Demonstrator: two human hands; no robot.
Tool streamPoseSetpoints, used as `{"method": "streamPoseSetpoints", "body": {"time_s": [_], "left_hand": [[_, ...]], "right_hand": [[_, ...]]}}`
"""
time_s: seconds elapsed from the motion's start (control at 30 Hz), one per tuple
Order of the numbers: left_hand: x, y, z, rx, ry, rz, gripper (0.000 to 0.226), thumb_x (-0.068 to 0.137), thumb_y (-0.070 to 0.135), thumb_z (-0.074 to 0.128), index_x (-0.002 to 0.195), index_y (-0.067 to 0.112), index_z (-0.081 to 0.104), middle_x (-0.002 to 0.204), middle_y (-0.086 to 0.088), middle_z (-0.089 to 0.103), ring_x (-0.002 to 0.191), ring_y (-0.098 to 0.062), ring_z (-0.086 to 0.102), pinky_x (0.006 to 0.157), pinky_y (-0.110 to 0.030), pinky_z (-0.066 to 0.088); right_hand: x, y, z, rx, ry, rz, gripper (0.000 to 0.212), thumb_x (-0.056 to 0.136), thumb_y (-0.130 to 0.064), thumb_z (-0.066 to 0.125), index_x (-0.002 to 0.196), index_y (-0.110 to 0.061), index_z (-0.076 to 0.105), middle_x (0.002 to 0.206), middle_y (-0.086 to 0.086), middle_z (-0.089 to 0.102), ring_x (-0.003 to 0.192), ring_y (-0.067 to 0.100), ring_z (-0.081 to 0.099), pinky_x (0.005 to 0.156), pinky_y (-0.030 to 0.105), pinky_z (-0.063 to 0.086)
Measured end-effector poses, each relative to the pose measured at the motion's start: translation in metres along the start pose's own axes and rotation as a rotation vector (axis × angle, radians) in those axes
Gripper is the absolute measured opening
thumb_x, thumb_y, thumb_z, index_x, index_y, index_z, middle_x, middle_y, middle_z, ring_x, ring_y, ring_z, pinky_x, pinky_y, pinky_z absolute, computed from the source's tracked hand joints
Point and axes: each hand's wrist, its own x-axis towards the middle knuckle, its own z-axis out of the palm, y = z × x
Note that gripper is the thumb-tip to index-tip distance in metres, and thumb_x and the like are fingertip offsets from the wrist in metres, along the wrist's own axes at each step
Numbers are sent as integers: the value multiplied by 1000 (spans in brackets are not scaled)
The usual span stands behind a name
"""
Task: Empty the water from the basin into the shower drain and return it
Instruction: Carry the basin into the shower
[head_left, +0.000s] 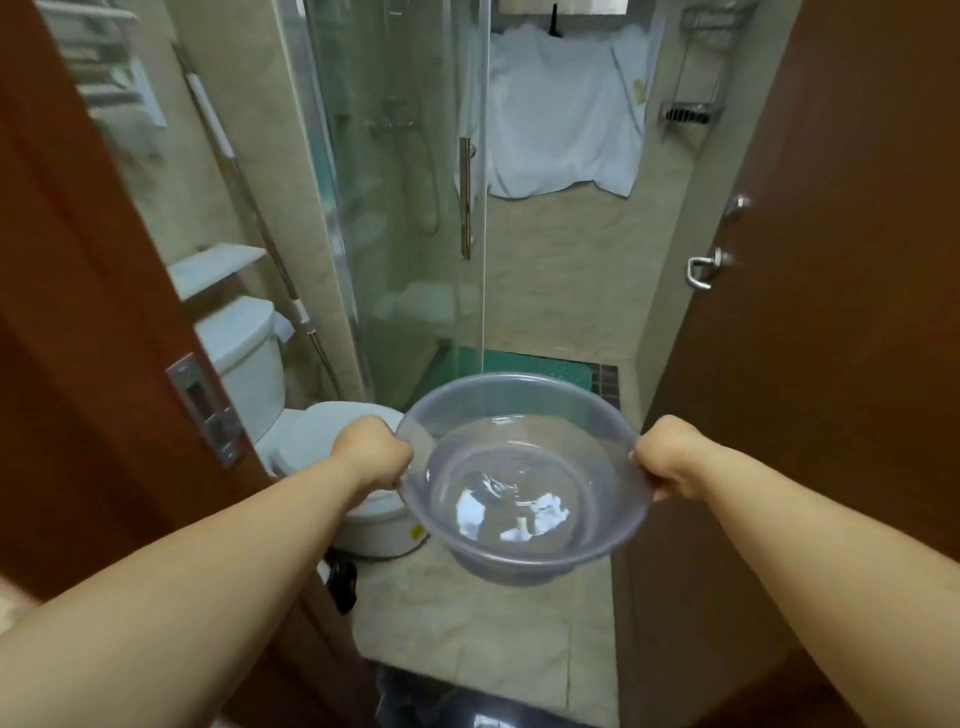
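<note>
A clear plastic basin (519, 415) with water glinting in its bottom hangs level in front of me, over the bathroom floor. My left hand (371, 451) grips its left rim and my right hand (670, 457) grips its right rim. Beyond the basin stands the glass shower enclosure (395, 208), its door open on the right side, with a green mat (535, 369) on the shower floor. The drain itself is not visible.
A white toilet (249, 358) stands left of the basin, a mop handle (249, 208) leaning by it. Brown door frame (78, 312) on the left and an open wooden door (831, 260) with a metal handle on the right. White towels (561, 119) hang at the back.
</note>
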Motion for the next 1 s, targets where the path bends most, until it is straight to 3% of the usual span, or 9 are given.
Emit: {"method": "streamPoseSetpoints", "body": {"time_s": [0.07,0.17,0.3,0.43,0.57,0.63,0.8,0.9,1.0], "left_hand": [[32,17,4,-17,-6,11,24,84,8,53,93,-7,69,94,-27,73,89,-38,71,85,-48,60],[87,40,12,-22,-16,20,25,81,3,54,95,-10,69,94,-29,72,80,-37,70,81,-52,59],[162,72,19,8,-45,10,22,78,1,54,89,-7,71,89,-26,73,86,-37,74,77,-47,61],[229,108,24,49,-64,20,24,76,3,53,88,-7,71,80,-20,72,74,-34,70,73,-42,61],[298,146,35,79,-59,49,23,79,7,54,89,-5,71,91,-22,73,87,-37,71,76,-39,61],[334,166,42,90,-54,59,23,81,9,56,90,-5,72,93,-22,74,89,-36,71,69,-33,55],[417,210,66,38,-43,27,24,81,7,55,92,-7,71,86,-20,71,91,-38,70,63,-31,48],[460,238,81,47,-56,9,25,83,9,55,94,-7,72,94,-22,73,93,-38,70,66,-31,48],[504,268,94,56,-54,12,27,83,10,56,97,-7,71,95,-21,72,96,-39,69,69,-32,50]], "right_hand": [[29,-13,-6,5,6,9,23,92,1,48,69,-3,52,71,19,59,57,31,61,43,35,51],[79,-32,-11,18,36,27,25,93,2,45,69,-3,52,72,19,58,55,30,59,35,29,47],[146,-68,-20,14,56,72,20,93,1,46,74,-1,52,74,19,58,55,31,58,34,28,44],[208,-96,-30,16,70,103,24,92,2,47,69,1,52,63,18,56,44,27,54,28,19,38],[281,-119,-41,35,82,139,25,92,1,48,67,1,51,61,18,54,37,25,55,26,15,35],[324,-129,-46,77,75,150,26,93,1,48,67,2,50,60,18,54,38,26,55,27,19,40],[430,-157,-62,145,24,133,19,91,-2,45,76,2,55,73,20,59,61,31,59,50,36,52],[486,-172,-76,128,15,133,20,90,-1,46,71,0,54,74,20,58,63,31,59,50,36,50],[538,-189,-91,116,24,128,22,90,0,50,67,-1,53,70,19,57,58,28,58,40,30,48]]}}
